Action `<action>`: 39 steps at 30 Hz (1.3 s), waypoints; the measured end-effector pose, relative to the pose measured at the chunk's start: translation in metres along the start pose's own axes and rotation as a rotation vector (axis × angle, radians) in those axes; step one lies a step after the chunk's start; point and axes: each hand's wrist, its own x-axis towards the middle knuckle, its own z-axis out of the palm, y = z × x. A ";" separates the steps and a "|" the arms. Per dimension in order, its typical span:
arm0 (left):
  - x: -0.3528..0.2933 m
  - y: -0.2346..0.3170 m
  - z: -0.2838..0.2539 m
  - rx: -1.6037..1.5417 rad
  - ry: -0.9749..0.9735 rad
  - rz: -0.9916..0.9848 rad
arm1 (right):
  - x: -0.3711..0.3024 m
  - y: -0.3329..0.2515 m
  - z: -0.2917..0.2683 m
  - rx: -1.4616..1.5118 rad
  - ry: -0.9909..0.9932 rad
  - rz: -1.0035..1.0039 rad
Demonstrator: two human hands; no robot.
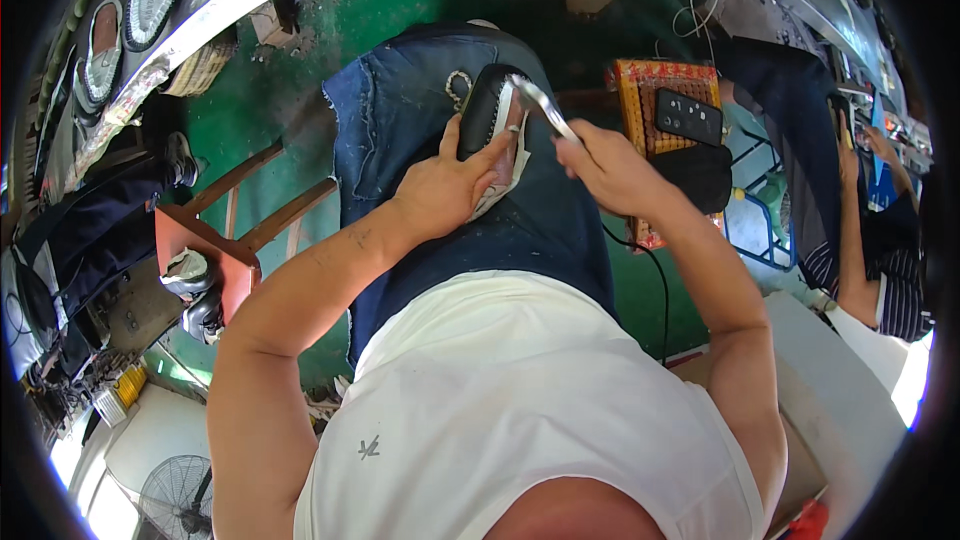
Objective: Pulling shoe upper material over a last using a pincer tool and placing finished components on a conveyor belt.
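A black shoe upper on a last (484, 105) lies across my lap, sole side up. Its brown insole and a pale, zigzag-looking edge show. My left hand (450, 180) grips the shoe near its lower end, fingers spread over its side and sole. My right hand (603, 162) is closed round a shiny, slightly curved metal hand tool (545, 108). The tool's far end is at the toe end of the shoe; whether it touches cannot be made out, nor can its exact kind. A dark blue apron (400, 120) covers my lap, with a beaded loop (458, 88) beside the shoe.
To my right, a woven-topped stool (640, 90) bears a black phone (688, 117) and a black pouch (695, 178). On my left a wooden stool (190, 245) stands near some shoes (188, 275). More shoes (150, 0) sit on the metal bench ahead. A co-worker's arm (852, 230) shows far right.
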 end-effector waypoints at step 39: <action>-0.030 -0.010 0.010 -0.539 0.351 -0.172 | -0.038 -0.022 0.001 -0.062 -0.259 -0.046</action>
